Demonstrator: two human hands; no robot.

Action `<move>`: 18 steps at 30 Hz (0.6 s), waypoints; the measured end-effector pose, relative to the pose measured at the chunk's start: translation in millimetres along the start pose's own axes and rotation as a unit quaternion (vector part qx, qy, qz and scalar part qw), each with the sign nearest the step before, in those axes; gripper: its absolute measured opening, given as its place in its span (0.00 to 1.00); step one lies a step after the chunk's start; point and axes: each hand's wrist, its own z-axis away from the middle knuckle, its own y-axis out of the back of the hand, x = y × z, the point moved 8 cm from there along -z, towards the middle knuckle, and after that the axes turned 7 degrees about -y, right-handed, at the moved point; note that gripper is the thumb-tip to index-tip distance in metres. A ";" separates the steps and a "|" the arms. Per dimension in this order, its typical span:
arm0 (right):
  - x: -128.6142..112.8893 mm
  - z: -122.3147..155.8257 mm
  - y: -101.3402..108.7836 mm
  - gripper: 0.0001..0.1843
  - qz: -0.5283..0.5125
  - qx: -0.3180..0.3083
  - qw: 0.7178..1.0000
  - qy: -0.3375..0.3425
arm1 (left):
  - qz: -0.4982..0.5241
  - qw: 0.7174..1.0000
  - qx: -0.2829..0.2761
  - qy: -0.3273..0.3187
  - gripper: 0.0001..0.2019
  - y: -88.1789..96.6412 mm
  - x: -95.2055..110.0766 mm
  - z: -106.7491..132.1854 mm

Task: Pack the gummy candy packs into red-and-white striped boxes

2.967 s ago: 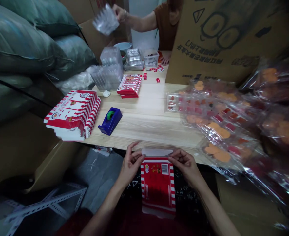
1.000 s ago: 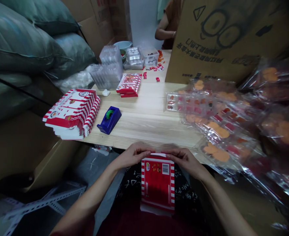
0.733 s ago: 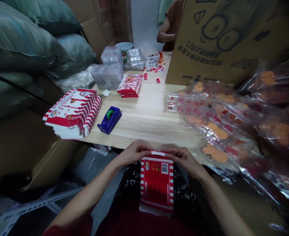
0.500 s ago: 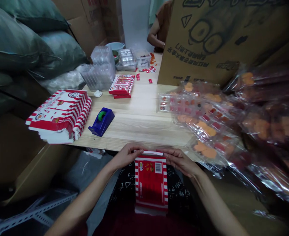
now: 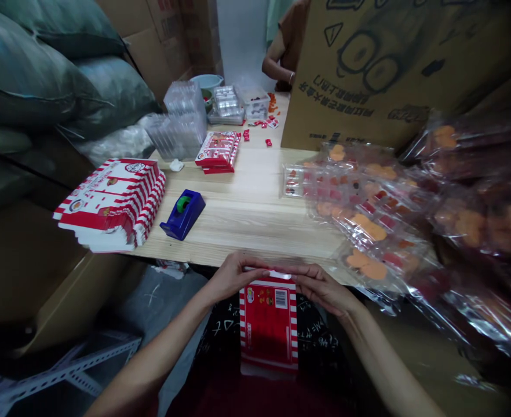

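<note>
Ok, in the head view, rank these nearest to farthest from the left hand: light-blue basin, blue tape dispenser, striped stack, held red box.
From the left hand:
1. Red box: in its fingers, at the upper end.
2. Blue tape dispenser: ahead, to the left.
3. Striped stack: farther left.
4. Light-blue basin: far back.

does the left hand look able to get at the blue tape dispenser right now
Probably yes: the blue tape dispenser sits near the table's front edge, with nothing visible between it and the left hand. That hand would likely need to release the red-and-white striped carton first.
</note>
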 end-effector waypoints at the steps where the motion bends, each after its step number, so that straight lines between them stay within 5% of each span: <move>1: -0.1 1.5 0.0 0.20 0.001 -0.003 1.000 -0.002 | -0.010 1.000 0.007 0.001 0.14 -0.2 -0.3 -0.6; 8: -2.5 -0.9 -0.1 0.20 0.014 -0.008 1.000 0.026 | -0.068 0.994 0.082 -0.012 0.12 3.7 -2.7 -0.8; 18: 6.6 -5.2 5.5 0.17 0.025 -0.001 0.999 0.032 | -0.148 0.986 0.067 -0.023 0.12 0.4 15.6 0.6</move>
